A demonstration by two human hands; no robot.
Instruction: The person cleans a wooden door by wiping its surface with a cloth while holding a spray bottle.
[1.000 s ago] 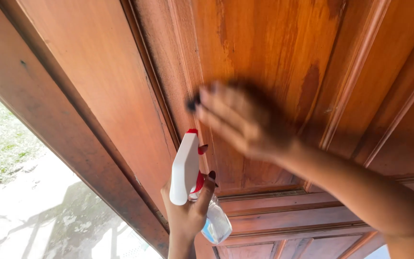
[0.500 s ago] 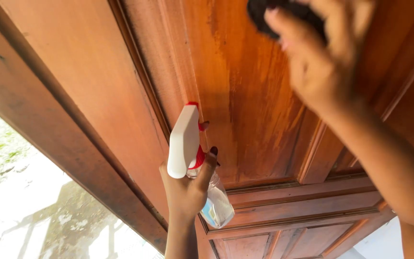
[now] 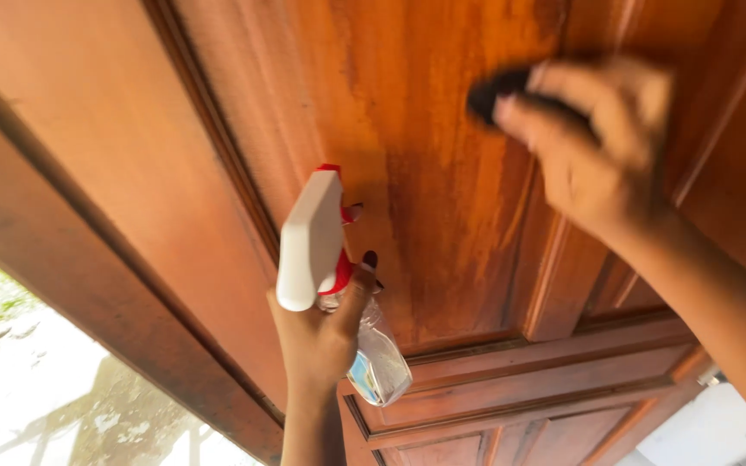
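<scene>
— Two hands are up against one big thing, the wooden door [image 3: 442, 216]. It fills the view behind both of them, reddish-brown and panelled, with a darker, wet-looking streak running down the panel between the hands.

— And below the hands?

— Past the door's edge, to the lower left of the left hand [image 3: 317, 332], a strip of pale ground [image 3: 36, 388] shows, sunlit and blotchy. Nothing else of size.

— What does each hand hold?

— The left hand is closed around the neck of a spray bottle [image 3: 338, 293], thumb laid along the red collar. The bottle's long axis runs up and down: white trigger head above the fist, clear body with a blue label hanging below it. The nozzle faces the panel, close to the wood.

— The right hand?

— The right hand [image 3: 602, 151] sits higher and further right, fingers curled and pressed down on a small dark cloth [image 3: 498, 91] held flat to the door. The hand is motion-blurred, so the exact grip is hard to read; only the cloth's left end pokes out past the fingertips.

— Which hand is nearer the streak?

— The streak lies between them: just right of the bottle head, just left of and below the cloth. The right hand, already on the wood, looks the closer.
</scene>
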